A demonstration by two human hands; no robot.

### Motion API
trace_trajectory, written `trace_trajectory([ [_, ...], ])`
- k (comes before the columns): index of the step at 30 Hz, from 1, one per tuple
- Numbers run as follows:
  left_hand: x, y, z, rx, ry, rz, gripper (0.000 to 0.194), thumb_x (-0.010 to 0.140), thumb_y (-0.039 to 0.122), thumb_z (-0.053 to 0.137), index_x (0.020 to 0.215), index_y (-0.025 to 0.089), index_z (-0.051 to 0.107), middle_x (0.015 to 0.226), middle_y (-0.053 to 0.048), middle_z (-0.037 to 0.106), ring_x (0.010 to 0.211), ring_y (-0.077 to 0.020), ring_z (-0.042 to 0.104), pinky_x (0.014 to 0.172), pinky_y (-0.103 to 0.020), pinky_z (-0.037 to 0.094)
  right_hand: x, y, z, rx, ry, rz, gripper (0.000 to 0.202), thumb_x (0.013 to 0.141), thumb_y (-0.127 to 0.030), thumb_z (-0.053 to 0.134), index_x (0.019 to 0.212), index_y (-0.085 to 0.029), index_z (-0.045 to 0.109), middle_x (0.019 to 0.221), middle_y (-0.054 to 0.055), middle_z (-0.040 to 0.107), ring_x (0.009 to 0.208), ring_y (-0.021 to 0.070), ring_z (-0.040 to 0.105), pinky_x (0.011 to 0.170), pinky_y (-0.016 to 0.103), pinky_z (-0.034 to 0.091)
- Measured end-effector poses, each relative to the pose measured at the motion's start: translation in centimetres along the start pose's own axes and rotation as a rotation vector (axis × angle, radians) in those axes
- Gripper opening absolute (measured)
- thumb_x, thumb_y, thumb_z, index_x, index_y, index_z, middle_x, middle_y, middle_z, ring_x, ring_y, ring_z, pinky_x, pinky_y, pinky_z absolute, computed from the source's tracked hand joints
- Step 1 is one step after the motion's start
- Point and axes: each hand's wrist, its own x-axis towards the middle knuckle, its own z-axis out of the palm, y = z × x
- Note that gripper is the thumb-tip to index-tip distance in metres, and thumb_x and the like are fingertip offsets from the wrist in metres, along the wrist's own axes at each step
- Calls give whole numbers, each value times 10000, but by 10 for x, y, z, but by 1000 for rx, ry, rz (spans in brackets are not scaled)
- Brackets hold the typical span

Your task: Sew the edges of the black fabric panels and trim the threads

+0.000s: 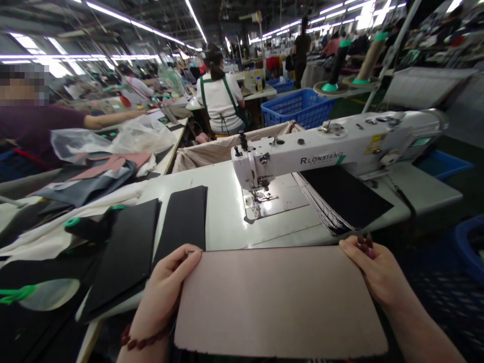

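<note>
A flat, pinkish-beige fabric panel (282,302) with rounded corners is stretched between my two hands, in front of the table edge. My left hand (172,275) pinches its upper left corner, the thumb lying on the face. At the upper right corner, my right hand (372,267) is closed on the panel. A small dark reddish object (365,245) sticks out among the right fingers; its kind is unclear. Beyond the panel stands a white sewing machine (333,143). Under its arm lies a stack of black pieces with pale edges (340,194).
Left of the machine are two black stacks of panels, one nearer (124,252) and one farther (183,217). A black thread cone (88,227) lies beside them. Blue baskets (297,108) stand behind. A person in a purple top (34,128) reaches across the neighbouring table at left.
</note>
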Motion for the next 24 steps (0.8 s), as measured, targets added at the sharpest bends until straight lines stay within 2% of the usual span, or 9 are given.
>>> trace_trajectory([
  [2,-6,4,7,-128,-19,-125,255,826,449,642,796,199,601,632,44,504,496,-89,447,420,-153,338,-1,0,2,69,-9,52,307,833,-453,639,687,-193,565,613,-13,452,530,128,433,474,248,397],
  [5,-11,5,13,-238,-26,-188,269,818,448,649,791,192,574,606,47,488,477,-85,434,411,-148,328,-2,2,4,186,3,92,315,802,-442,680,668,-192,544,602,-25,423,518,117,407,462,244,379],
  [13,-18,4,13,-340,-53,-208,270,829,426,646,778,187,532,608,57,442,471,-71,392,410,-145,312,-4,7,2,244,-10,190,308,774,-424,721,685,-177,560,617,-28,443,539,105,405,471,223,368],
  [19,-18,6,15,-295,-65,-174,305,846,462,611,759,181,527,608,54,436,493,-75,380,432,-155,302,-1,8,4,254,-17,241,307,769,-454,720,727,-181,588,644,-23,478,578,120,433,506,231,387],
  [22,-21,14,5,-123,26,-58,295,868,464,577,770,187,549,630,47,463,531,-90,417,459,-165,326,0,8,8,173,-51,209,308,802,-485,679,771,-187,612,653,-20,476,579,120,433,500,229,376],
  [24,-30,23,-13,90,203,88,259,868,439,585,794,191,592,698,33,533,611,-109,478,505,-174,364,1,8,11,118,-75,154,304,829,-494,649,870,-194,634,631,-34,426,547,103,382,461,216,315],
])
